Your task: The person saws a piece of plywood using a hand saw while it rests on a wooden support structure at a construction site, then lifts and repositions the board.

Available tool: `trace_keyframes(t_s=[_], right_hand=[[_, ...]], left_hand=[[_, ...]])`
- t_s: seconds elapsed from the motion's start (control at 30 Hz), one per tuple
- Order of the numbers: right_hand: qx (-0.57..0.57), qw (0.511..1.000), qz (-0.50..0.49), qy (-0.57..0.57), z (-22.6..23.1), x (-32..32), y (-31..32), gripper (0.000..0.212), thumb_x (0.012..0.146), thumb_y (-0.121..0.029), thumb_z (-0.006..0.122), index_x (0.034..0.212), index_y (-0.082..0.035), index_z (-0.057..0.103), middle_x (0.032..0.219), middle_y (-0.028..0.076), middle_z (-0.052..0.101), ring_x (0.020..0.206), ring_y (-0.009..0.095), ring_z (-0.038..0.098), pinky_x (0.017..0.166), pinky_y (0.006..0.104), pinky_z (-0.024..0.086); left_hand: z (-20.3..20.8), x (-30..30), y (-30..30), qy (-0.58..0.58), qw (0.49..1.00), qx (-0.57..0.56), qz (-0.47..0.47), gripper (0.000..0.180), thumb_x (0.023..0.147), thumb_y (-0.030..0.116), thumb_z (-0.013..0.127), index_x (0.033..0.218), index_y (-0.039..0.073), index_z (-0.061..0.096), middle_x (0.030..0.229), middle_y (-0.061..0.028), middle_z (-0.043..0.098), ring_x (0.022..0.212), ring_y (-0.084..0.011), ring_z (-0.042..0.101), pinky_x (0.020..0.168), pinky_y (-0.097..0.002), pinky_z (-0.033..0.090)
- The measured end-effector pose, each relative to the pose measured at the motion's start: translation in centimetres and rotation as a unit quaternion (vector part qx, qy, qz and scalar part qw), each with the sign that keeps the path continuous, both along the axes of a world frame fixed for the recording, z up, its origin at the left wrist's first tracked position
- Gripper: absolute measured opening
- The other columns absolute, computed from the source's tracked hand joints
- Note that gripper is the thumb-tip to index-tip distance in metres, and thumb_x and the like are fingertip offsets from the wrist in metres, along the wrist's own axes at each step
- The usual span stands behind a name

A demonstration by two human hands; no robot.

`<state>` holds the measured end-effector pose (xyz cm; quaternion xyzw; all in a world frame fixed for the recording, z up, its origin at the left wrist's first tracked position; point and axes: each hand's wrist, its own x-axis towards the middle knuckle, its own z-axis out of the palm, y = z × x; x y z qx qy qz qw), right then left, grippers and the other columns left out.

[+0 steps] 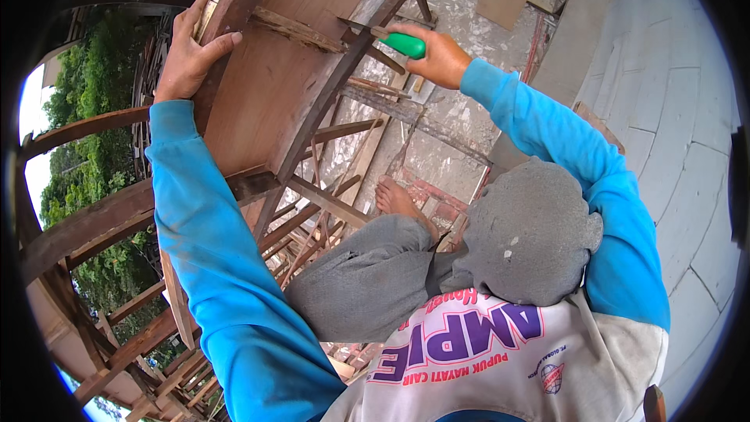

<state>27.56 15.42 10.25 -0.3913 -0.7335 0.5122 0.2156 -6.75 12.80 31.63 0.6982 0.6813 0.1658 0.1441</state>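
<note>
My right hand (443, 57) is closed round the green handle of a thin-bladed hand tool (405, 45). Its dark, narrow blade points left and reaches over the edge of a curved wooden rib (320, 113). The blade's exact shape cannot be made out at this angle. On the left, my left hand (190, 55) rests on another curved wooden beam (221, 12), fingers stretched along it and thumb spread apart. Between these two members lies a reddish-brown plywood panel (269, 82). A short rough wooden crosspiece (297, 29) spans the panel close to the blade.
Below is a stained floor (449, 129) with scattered timber strips. Wooden framing (86, 234) curves along the left, with green trees (98, 109) beyond. Pale grey cladding (664, 133) stands on the right. My bent knee (531, 230) and bare foot (396, 197) are beneath my arms.
</note>
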Motion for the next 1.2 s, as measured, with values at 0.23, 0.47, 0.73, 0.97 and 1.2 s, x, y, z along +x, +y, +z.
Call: trace_keyframes(t_s=[0.23,0.47,0.73,0.97,1.2], right_hand=[[0.097,0.993,0.004,0.062,4.9,11.7,-6.6,0.066,0.078,-0.004,0.061,0.142,-0.017,0.054,0.128,0.014,0.066,0.114,0.030,0.066,0.095,0.0404,0.052],[0.088,0.994,-0.049,-0.034,-0.7,-3.1,0.4,0.059,0.083,-0.010,0.068,0.139,-0.019,0.055,0.121,0.016,0.068,0.102,0.026,0.068,0.085,0.0396,0.054],[0.082,0.995,-0.001,0.063,4.7,11.9,-6.8,0.062,0.079,-0.003,0.057,0.141,-0.013,0.055,0.121,0.011,0.069,0.109,0.023,0.067,0.095,0.0346,0.051],[0.102,0.993,-0.051,-0.028,-1.1,-3.0,0.2,0.056,0.083,-0.011,0.066,0.138,-0.017,0.056,0.116,0.020,0.068,0.100,0.031,0.069,0.084,0.0389,0.054],[0.036,0.996,0.018,0.074,3.7,9.6,-7.3,0.063,0.082,-0.003,0.059,0.142,-0.021,0.054,0.134,0.012,0.063,0.115,0.029,0.066,0.092,0.0389,0.053]], left_hand=[[3.1,-0.8,-2.3,0.004,1.000,-0.003,-0.005,0.090,0.073,0.040,0.082,0.151,0.015,0.045,0.142,-0.0133,0.043,0.132,-0.0272,0.047,0.111,-0.0386,0.038],[1.0,0.9,-0.9,0.035,0.999,0.022,-0.030,0.090,0.072,0.041,0.082,0.151,0.016,0.045,0.140,-0.0147,0.044,0.132,-0.0296,0.046,0.112,-0.0407,0.036],[2.6,0.5,-2.6,0.000,1.000,0.009,0.008,0.092,0.070,0.041,0.082,0.151,0.018,0.046,0.141,-0.0140,0.044,0.132,-0.0297,0.047,0.113,-0.0409,0.036],[0.7,-0.3,-0.2,-0.019,0.999,0.032,-0.035,0.094,0.069,0.038,0.082,0.152,0.020,0.044,0.135,-0.0157,0.044,0.129,-0.0323,0.048,0.111,-0.0427,0.038],[3.7,0.3,-3.9,-0.024,1.000,0.003,0.017,0.087,0.071,0.035,0.079,0.150,0.017,0.046,0.139,-0.0124,0.045,0.129,-0.0283,0.049,0.112,-0.0397,0.037]])
